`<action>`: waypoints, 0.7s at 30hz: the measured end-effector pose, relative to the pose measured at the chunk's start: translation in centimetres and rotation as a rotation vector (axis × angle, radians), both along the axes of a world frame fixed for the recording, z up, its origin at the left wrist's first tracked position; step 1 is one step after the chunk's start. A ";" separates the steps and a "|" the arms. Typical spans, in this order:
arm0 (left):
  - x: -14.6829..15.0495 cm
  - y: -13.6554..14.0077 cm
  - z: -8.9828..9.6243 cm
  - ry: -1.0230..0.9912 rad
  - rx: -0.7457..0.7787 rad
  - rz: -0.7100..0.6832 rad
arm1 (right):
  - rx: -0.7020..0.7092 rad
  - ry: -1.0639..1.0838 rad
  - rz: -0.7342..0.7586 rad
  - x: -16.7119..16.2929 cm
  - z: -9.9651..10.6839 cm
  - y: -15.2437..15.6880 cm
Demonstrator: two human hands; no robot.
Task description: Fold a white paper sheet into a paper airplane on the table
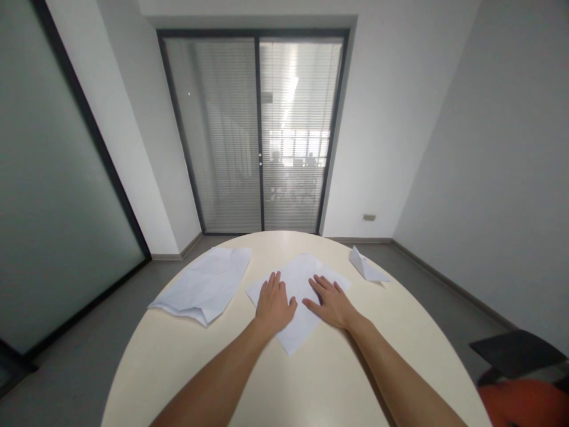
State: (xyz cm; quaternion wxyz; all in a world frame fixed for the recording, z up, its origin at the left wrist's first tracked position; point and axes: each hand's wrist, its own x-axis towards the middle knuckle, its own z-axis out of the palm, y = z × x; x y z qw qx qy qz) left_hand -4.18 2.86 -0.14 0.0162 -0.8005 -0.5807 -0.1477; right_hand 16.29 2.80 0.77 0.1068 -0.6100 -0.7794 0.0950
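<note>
A white sheet of paper (pixel 299 332) lies flat on the table, turned so that one corner points toward me. On its left part rests my left hand (pixel 274 303), palm down with the fingers stretched forward and the thumb out to the side. My right hand (pixel 331 301) lies on the right part of the same sheet, its fingers spread toward the upper left. Neither hand grips anything. Both palms are hidden from above, and the hands cover some of the paper.
The round cream table (pixel 284 391) fills the foreground. Creased white sheets (pixel 208 281) lie on its left side, and a folded paper piece (pixel 367 267) stands near the right edge. A chair with an orange seat (pixel 524 403) is at the lower right. Glass doors (pixel 260 136) are beyond.
</note>
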 end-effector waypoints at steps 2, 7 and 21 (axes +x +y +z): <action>-0.1 0.2 -0.4 -0.001 -0.043 -0.037 | -0.006 -0.001 0.005 0.1 0.0 0.0; -0.3 0.2 -0.6 -0.020 -0.084 -0.115 | -0.001 0.005 0.018 -0.1 0.3 -0.1; -1.1 -0.2 1.0 -0.022 -0.209 -0.377 | 0.035 -0.002 -0.068 -0.3 0.3 -0.2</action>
